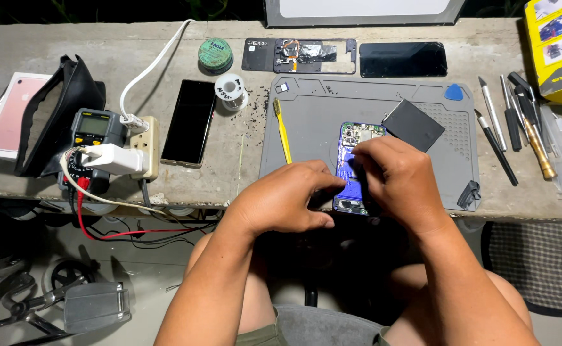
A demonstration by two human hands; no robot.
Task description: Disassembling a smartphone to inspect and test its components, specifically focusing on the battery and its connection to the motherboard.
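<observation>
Concrete desk (133, 57) and grey mat (319, 122) are seen; the opened blue phone (356, 168) is steadied by the left hand (281, 200), fingers closed on its edge, while inner parts are pinched by the right hand (397, 179). Careful, light prying seems called for.

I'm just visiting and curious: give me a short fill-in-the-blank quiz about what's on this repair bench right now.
1. Both hands, the left hand and the right hand, rest on an opened phone whose inside looks ____ in colour.
2. The phone lies on a ____ work mat.
3. The thin pry tool lying on the mat's left part is ____.
4. The charger plugged into the power strip is ____.

Missing words: blue; grey; yellow; white
</observation>
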